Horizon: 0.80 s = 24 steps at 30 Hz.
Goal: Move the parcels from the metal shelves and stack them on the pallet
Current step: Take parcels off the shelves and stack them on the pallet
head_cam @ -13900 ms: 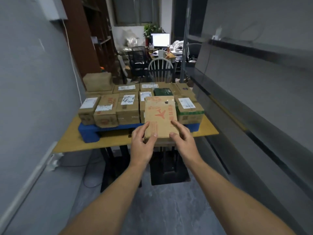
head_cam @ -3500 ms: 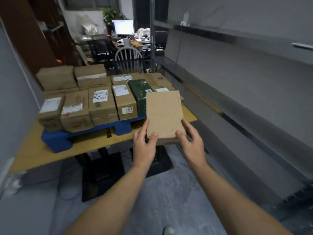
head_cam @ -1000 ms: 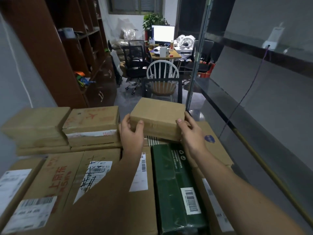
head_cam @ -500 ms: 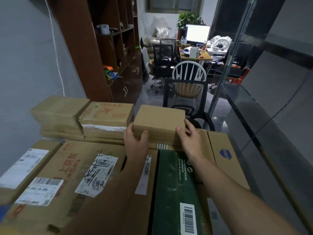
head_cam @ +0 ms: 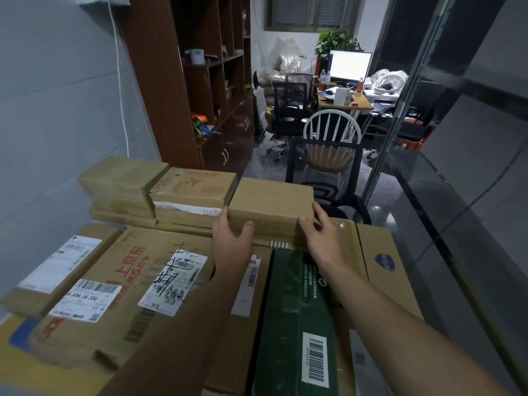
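While you lean over the stack, a black mesh chair (head_cam: pixel 325 170) stands just past its far edge with a white spindle-back chair (head_cam: pixel 331 124) behind it; a brown bookcase (head_cam: pixel 183 81) runs along the left, and a lit monitor (head_cam: pixel 350 65) sits on a desk far back; nearer you, the lower layer shows a handwritten-label carton (head_cam: pixel 134 281), a dark green box (head_cam: pixel 297 310) and a carton with a blue logo (head_cam: pixel 383 267). The plain brown parcel (head_cam: pixel 271 204) sits on that lower layer in the far row, its left end close against the red-printed parcel (head_cam: pixel 194 192), which itself lies beside a taped parcel (head_cam: pixel 120 178). Your left hand (head_cam: pixel 231 238) grasps the plain parcel's left end, thumb on the near face, fingers wrapped round the side into the narrow gap beside the red-printed one; your right hand (head_cam: pixel 323 235) grasps the right end the same way, thumb pressed at the near corner, fingers over the far side; whether the parcel's base is fully down, you cannot tell.
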### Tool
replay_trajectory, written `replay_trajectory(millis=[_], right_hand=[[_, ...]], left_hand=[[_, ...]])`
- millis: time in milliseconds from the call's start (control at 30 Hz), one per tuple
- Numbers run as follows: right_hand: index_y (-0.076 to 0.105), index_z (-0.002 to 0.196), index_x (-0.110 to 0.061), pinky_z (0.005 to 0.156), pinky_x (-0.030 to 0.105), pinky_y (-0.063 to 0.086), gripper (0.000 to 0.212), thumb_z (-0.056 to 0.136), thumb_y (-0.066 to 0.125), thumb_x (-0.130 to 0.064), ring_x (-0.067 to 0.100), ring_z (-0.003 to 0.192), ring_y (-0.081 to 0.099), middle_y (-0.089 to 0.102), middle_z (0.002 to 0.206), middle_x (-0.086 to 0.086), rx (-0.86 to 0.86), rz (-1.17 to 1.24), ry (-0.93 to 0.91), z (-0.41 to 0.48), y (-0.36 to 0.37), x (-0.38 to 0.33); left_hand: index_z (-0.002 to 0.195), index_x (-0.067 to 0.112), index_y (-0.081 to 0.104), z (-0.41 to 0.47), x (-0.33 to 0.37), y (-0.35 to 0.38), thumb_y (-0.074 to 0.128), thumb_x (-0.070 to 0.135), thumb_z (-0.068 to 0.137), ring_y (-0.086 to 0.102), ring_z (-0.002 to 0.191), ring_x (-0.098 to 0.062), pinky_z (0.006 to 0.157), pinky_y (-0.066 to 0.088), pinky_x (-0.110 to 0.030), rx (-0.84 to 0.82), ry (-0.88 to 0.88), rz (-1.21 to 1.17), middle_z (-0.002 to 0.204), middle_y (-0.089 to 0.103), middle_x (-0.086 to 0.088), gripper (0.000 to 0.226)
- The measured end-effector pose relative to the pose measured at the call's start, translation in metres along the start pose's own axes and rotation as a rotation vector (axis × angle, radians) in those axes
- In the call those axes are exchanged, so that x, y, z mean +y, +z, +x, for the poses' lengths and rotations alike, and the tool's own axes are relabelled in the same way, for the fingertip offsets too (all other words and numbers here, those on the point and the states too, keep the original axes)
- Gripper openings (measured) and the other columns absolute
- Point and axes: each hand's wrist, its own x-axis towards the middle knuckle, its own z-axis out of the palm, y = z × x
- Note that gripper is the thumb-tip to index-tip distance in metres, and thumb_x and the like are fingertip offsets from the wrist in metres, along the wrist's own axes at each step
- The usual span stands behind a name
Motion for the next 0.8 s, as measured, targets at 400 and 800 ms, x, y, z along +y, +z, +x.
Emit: replay_trajectory(millis=[400, 800], right_hand=[[0.041, 0.152, -0.033, 0.114, 0.040, 0.038, 0.051, 0.103, 0.056, -0.032, 0.013, 0.136, 0.042, 0.046, 0.152, -0.005, 0.138, -0.077, -0.053, -0.051, -0.004, -0.014], [0.043, 0.150, -0.028, 0.110, 0.027, 0.029, 0.048, 0.103, 0.053, -0.033, 0.014, 0.143, 0.037, 0.044, 0.155, -0.005, 0.438, -0.269, -0.092, -0.198, -0.013, -0.012]], left_hand=[[0.155, 0.027, 0.036, -0.024, 0.025, -0.037, 0.063, 0.029, 0.097, 0.038, 0.141, -0.017, 0.116, 0.031, -0.037, -0.090, 0.208, 0.017, 0.156, 0.038, 0.003, 0.064], [0.151, 0.028, 0.042, -0.099, 0.024, -0.082, 0.065, 0.030, 0.097, 0.036, 0.141, -0.010, 0.116, 0.030, -0.031, -0.513, 0.425, 0.023, 0.156, 0.038, 0.008, 0.059]])
